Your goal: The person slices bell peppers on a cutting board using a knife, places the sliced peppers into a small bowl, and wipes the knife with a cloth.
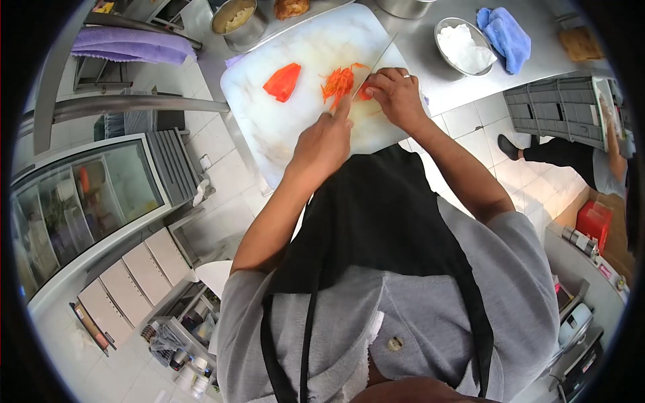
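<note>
My left hand is closed around the handle of a kitchen knife, its blade slanting up and right over a white cutting board. My right hand, a ring on one finger, presses an orange-red vegetable piece against the board just right of the blade. Fingers hide part of that piece; I cannot tell for sure whether it is carrot or pepper. Left of the knife lies a small pile of thin orange-red strips. Farther left rests a larger orange-red chunk.
Beyond the board stand a metal pot with pale food and a browned food piece. To the right are a metal bowl holding white material and a blue cloth. Another person's leg shows near grey crates.
</note>
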`<state>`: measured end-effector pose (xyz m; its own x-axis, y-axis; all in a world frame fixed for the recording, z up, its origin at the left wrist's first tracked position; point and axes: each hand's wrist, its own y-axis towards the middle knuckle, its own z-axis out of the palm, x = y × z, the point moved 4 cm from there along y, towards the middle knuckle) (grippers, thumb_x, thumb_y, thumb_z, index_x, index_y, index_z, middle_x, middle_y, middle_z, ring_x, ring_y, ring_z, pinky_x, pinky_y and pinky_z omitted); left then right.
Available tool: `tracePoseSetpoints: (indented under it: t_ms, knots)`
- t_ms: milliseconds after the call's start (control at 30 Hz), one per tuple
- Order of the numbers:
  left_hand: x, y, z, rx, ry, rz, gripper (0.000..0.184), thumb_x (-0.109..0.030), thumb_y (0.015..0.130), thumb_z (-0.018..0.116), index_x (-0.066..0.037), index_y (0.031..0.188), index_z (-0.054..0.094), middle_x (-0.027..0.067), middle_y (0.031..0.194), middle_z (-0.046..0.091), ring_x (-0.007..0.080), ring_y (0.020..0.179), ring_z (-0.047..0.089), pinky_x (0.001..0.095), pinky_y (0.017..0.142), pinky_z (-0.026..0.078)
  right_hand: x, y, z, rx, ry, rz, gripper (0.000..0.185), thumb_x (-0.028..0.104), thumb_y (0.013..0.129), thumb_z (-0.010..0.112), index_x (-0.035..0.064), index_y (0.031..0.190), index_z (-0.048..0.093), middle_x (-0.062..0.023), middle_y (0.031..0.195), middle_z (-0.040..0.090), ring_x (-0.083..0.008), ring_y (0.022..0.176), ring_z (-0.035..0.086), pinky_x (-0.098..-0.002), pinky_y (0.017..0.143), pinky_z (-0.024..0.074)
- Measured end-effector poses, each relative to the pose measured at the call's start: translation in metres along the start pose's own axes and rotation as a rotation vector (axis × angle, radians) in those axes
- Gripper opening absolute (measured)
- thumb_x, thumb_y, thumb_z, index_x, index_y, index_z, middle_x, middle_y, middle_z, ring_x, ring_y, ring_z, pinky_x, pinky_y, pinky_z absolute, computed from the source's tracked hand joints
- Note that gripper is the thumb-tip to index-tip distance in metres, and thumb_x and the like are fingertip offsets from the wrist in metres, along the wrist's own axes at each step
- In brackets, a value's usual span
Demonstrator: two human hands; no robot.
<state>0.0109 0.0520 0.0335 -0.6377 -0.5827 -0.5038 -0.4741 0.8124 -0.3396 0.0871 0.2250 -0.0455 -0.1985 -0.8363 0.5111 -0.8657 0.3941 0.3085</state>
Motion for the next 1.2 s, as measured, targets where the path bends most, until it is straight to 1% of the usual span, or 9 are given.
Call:
tracePoseSetpoints:
  t_ms: [67,300,400,533,667,800,933,1067,1200]
  knots:
    - [0.018,0.029,0.029,-0.202,-0.09,0.165,0.051,-0.021,0.104,0.048,-0.003,0.151,0.038,0.0311,0.116,0.064,0.0466,0.106,0.063,0.0531,0.091,0.05,-0.002,0.0,0.0,0.004,-0.006,-0.015,0.02,0.027,0.088,0.073,0.0186,0.106,0.072,0.0011,0.108,0.067,-0.0247,0.108,0.058,-0.0459,0.09,0.0386]
    - [-0.003,-0.004,0.004,0.042,0.0,-0.056,0.051,-0.022,0.104,0.048,-0.004,0.151,0.038,0.0304,0.115,0.064,0.0465,0.107,0.063,0.053,0.092,0.05,-0.001,-0.002,0.0,-0.011,-0.001,-0.025,0.021,0.027,0.088,0.073,0.0182,0.107,0.072,0.0012,0.108,0.067,-0.0245,0.107,0.058,-0.0454,0.089,0.0386]
    - [0.015,0.034,0.026,-0.206,-0.113,0.165,0.051,-0.02,0.104,0.046,-0.004,0.152,0.037,0.0329,0.109,0.064,0.0484,0.103,0.063,0.0529,0.092,0.05,-0.001,0.001,-0.001,-0.002,0.002,-0.019,0.021,0.026,0.088,0.073,0.018,0.107,0.072,0.0014,0.108,0.067,-0.0243,0.107,0.058,-0.0452,0.089,0.0387]
    - [-0.008,-0.01,-0.004,0.056,0.058,-0.043,0.053,-0.023,0.104,0.049,-0.003,0.151,0.036,0.0282,0.111,0.066,0.0461,0.102,0.064,0.0523,0.091,0.051,-0.005,0.004,0.001,-0.026,-0.014,-0.039,0.021,0.027,0.088,0.073,0.0176,0.107,0.071,0.0014,0.11,0.067,-0.0242,0.108,0.058,-0.0455,0.089,0.039]
    - [0.018,0.033,0.032,-0.218,-0.122,0.156,0.056,-0.02,0.103,0.049,-0.005,0.154,0.035,0.0337,0.107,0.065,0.0476,0.101,0.065,0.0531,0.091,0.051,-0.004,-0.001,0.001,0.015,0.003,-0.023,0.021,0.027,0.088,0.073,0.0171,0.106,0.071,0.0014,0.111,0.067,-0.0245,0.109,0.058,-0.0456,0.089,0.039]
    - [-0.01,-0.008,-0.005,0.023,0.028,-0.049,0.054,-0.02,0.103,0.051,-0.003,0.152,0.037,0.0314,0.11,0.065,0.0469,0.101,0.065,0.052,0.09,0.051,-0.007,0.004,0.003,-0.027,0.032,-0.034,0.021,0.028,0.088,0.073,0.0168,0.106,0.071,0.0012,0.11,0.067,-0.0248,0.11,0.058,-0.0449,0.091,0.0383]
    - [0.012,0.033,0.028,-0.219,-0.105,0.134,0.055,-0.02,0.103,0.05,-0.004,0.153,0.036,0.0344,0.106,0.065,0.0479,0.1,0.065,0.0528,0.088,0.052,-0.003,-0.004,0.002,0.028,0.051,-0.014,0.02,0.028,0.088,0.073,0.0168,0.105,0.071,0.0008,0.11,0.067,-0.0249,0.11,0.058,-0.0446,0.091,0.038]
    - [-0.011,-0.005,0.0,0.015,0.034,-0.044,0.054,-0.022,0.103,0.052,-0.002,0.15,0.038,0.0311,0.11,0.065,0.0461,0.101,0.065,0.0521,0.088,0.052,-0.007,0.0,0.002,0.0,0.027,-0.037,0.019,0.027,0.089,0.072,0.0171,0.105,0.071,0.0003,0.11,0.067,-0.0253,0.109,0.057,-0.0449,0.092,0.038]
    - [0.006,0.027,0.025,-0.236,-0.133,0.147,0.055,-0.021,0.103,0.05,-0.003,0.153,0.036,0.0346,0.108,0.064,0.0482,0.101,0.065,0.0525,0.089,0.052,-0.003,-0.002,0.0,0.057,0.045,-0.01,0.018,0.027,0.089,0.072,0.0168,0.104,0.071,-0.0002,0.11,0.067,-0.0261,0.108,0.057,-0.0454,0.092,0.0381]
